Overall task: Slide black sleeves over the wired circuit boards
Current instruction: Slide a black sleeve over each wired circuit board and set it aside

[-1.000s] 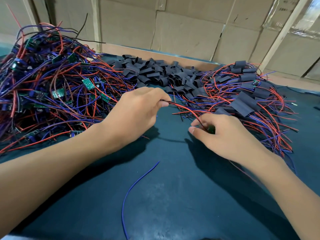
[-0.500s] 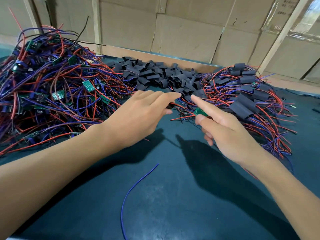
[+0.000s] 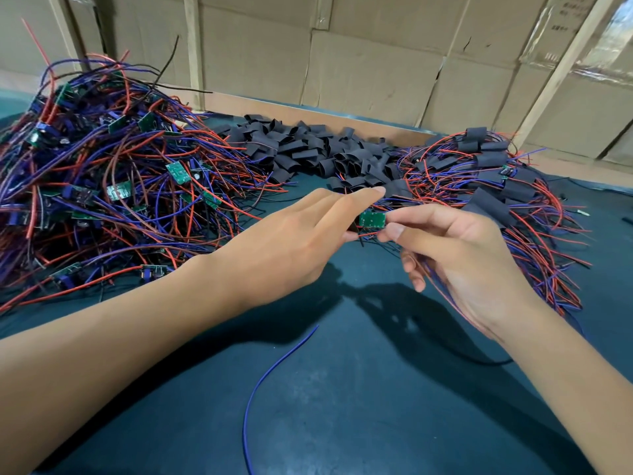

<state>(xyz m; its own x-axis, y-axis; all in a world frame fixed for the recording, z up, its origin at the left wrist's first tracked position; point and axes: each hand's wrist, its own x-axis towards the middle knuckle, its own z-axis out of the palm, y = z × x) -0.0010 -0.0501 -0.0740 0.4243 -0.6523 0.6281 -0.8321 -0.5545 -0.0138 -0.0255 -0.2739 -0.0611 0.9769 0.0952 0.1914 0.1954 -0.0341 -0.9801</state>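
Head view: nearest the camera, a loose blue wire (image 3: pixel 274 378) curves across the dark green mat (image 3: pixel 342 423), touching neither arm. Just beyond it the two hands meet above the mat. The right hand (image 3: pixel 469 265) pinches a small green circuit board (image 3: pixel 372 220) between thumb and forefinger, its other fingers loosely curled beneath; red and blue leads trail from the board under that palm, and where they end is hidden by the wrist. The left hand (image 3: pixel 291 241) reaches toward the pile of sleeves with long fingers almost straight, forefinger stretched forward. Its thumb tip sits right at the board's left edge; whether it actually touches the board or the red lead there is hard to make out.

Farther left lies a tangled heap of unsleeved boards (image 3: pixel 113 173) with red and blue wires, cut off by the frame's left side. Behind the hands is a pile of black sleeves (image 3: pixel 325 152), lying flat and hollow. To the right spreads a heap of sleeved boards (image 3: pixel 496 180). Cardboard boxes (image 3: pixel 376 63) wall the back.
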